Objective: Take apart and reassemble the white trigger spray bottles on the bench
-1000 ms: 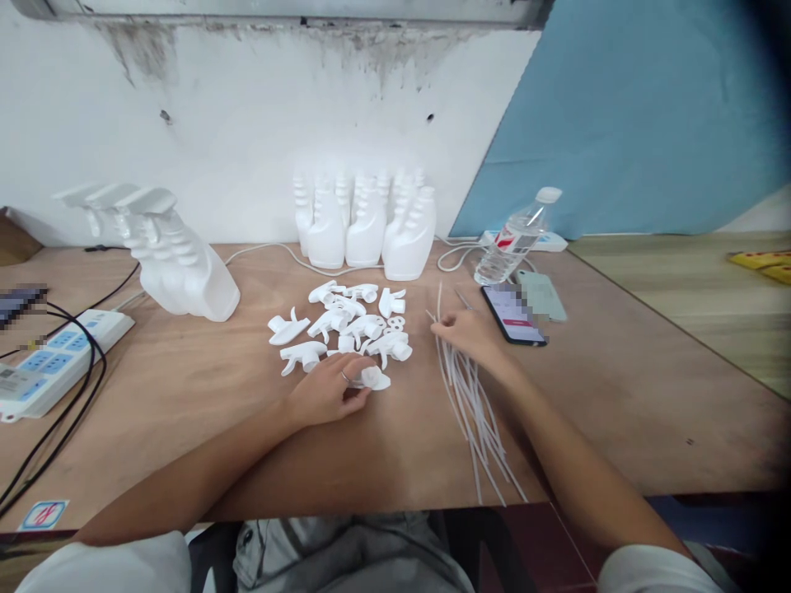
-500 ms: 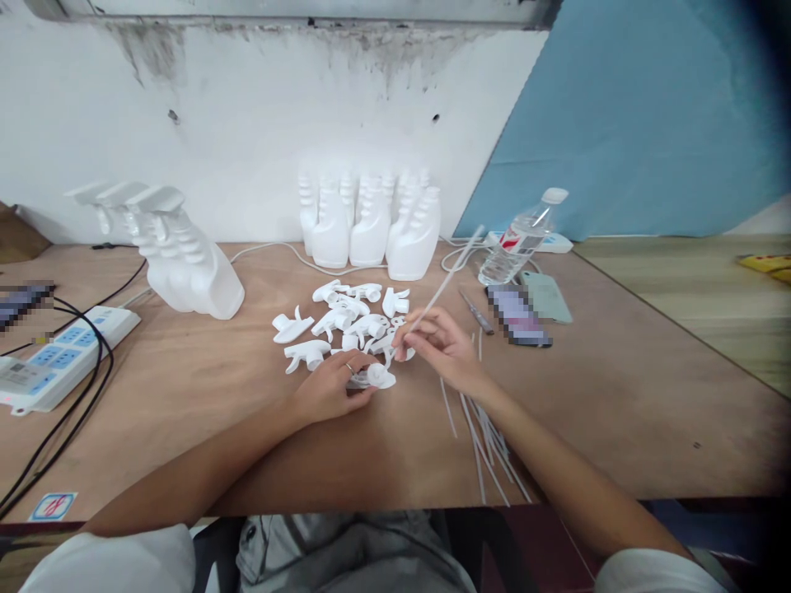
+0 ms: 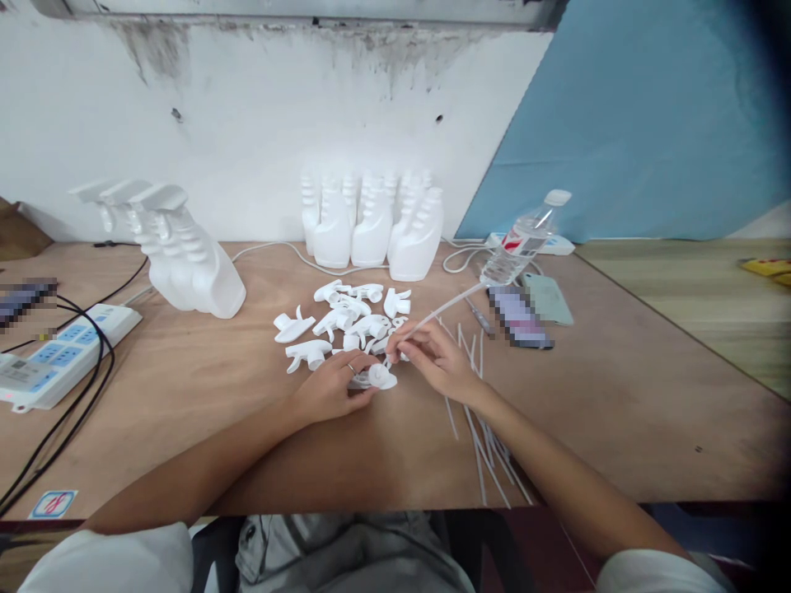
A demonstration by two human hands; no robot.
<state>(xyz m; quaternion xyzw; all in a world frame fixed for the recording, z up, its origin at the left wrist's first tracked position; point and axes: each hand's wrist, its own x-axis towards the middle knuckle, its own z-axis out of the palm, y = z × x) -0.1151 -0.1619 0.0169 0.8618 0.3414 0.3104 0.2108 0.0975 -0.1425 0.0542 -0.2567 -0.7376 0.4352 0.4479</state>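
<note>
My left hand [image 3: 339,385] is closed around a white trigger spray head [image 3: 383,376], whose round collar faces right and up toward me. Between the fingertips of my right hand [image 3: 436,356] is a thin white plastic tube [image 3: 451,301], slanting up to the right. Its lower end is close to the collar of the spray head; whether it touches I cannot tell. Just beyond both hands lies a pile of white trigger spray heads [image 3: 337,317]. Several loose tubes [image 3: 485,445] lie beside and under my right forearm.
White bottles [image 3: 415,239] stand along the wall, and bottles with spray heads [image 3: 198,276] stand at left. A power strip [image 3: 65,354] with black cables lies left. On the right are a water bottle [image 3: 512,255], a phone [image 3: 520,317] and a thin pointed tool [image 3: 479,316].
My right hand has moved slightly left and down, and the tube has tilted lower, its near end closer to the spray head's collar. My left hand stays in place.
</note>
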